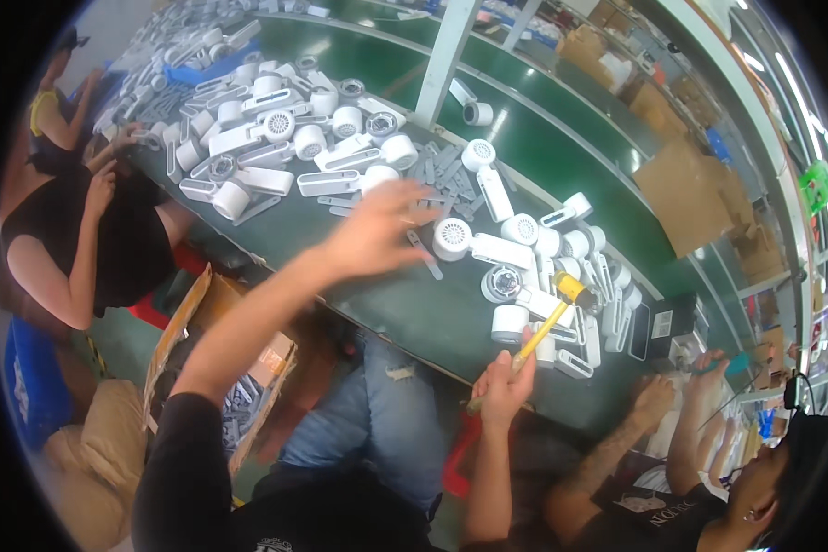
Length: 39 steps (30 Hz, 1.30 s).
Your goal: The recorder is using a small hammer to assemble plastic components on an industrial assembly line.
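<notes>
My left hand (377, 235) reaches over the green work table, fingers spread, with nothing seen in its grasp. By its fingertips lies a grey plastic strip (426, 256), and just beyond is a heap of similar grey strips (451, 175). The palm hides part of a white handheld fan body. My right hand (506, 391) is wrapped round the yellow handle of a mallet (543, 333). Its yellow and dark head is raised over several white fan bodies (501, 248) with round vented ends. One of them (502, 283) shows an uncovered round end.
A large pile of white fan bodies (276, 129) covers the table's left side. Below the table edge stands a cardboard box (184, 322) with grey parts. Co-workers sit at left and right; one's hand (653, 400) is near the right end. A metal post (444, 64) rises beyond.
</notes>
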Tool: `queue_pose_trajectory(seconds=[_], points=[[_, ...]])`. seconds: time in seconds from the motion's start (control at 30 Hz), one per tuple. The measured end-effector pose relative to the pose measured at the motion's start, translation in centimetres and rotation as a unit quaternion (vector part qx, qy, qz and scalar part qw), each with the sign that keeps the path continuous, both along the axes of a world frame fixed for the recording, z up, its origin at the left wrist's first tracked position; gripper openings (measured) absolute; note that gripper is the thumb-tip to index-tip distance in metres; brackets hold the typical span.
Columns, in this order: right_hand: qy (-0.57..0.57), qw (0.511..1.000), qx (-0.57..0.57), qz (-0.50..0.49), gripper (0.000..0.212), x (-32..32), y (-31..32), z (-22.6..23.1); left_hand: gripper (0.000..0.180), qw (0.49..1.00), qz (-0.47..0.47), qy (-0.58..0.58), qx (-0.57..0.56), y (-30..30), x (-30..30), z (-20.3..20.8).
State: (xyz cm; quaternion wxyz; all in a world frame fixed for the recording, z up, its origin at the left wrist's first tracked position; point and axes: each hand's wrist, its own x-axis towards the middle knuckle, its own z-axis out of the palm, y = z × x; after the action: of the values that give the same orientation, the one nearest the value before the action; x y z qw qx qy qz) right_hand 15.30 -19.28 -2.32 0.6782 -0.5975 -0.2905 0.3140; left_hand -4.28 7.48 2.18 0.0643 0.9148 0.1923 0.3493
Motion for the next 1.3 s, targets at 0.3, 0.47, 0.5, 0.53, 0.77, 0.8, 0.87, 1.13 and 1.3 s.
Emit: queue_pose_trajectory(seconds=[0.3, 0.47, 0.5, 0.53, 0.77, 0.8, 0.87, 1.13, 1.3], points=[[0.038, 0.999, 0.008, 0.012, 0.053, 1.0, -0.3, -0.1, 0.040, 0.962, -0.017, -0.013, -0.271, -0.5, -0.8, 2.5], [0.018, 0.998, -0.016, 0.060, 0.049, 1.3, 0.1, 0.1, 0.037, 0.923, 0.051, 0.097, -0.369, -5.2, -4.8, 0.0], [0.005, 0.997, -0.026, 0.070, 0.048, 1.4, 0.0, 0.1, 0.037, 0.923, 0.054, 0.097, -0.369, -4.9, -4.4, -1.2], [0.007, 0.997, -0.026, 0.072, 0.048, 1.4, 0.0, 0.0, 0.031, 0.961, 0.030, 0.087, -0.261, -4.6, -4.0, -2.0], [0.014, 0.997, -0.024, 0.068, 0.046, 1.1, -0.1, 0.0, 0.028, 0.976, -0.050, 0.145, -0.157, 2.4, 0.0, 1.0], [0.008, 0.998, -0.026, 0.064, 0.045, 1.2, -0.3, -0.3, 0.029, 0.972, -0.095, 0.188, -0.101, 3.4, 0.9, 0.0], [-0.007, 0.998, -0.032, 0.061, 0.043, 1.1, -0.3, -0.2, 0.026, 0.972, -0.131, 0.180, -0.081, 5.6, 1.1, -1.8], [-0.262, 0.965, -0.012, 0.031, 0.039, -1.2, 2.0, 3.3, 0.012, 0.959, -0.162, 0.133, -0.192, -2.8, -1.6, 5.1], [-0.249, 0.964, -0.092, 0.032, 0.022, -4.1, 3.4, 3.8, 0.016, 0.949, -0.201, 0.093, -0.224, -5.7, -1.7, 3.0]])
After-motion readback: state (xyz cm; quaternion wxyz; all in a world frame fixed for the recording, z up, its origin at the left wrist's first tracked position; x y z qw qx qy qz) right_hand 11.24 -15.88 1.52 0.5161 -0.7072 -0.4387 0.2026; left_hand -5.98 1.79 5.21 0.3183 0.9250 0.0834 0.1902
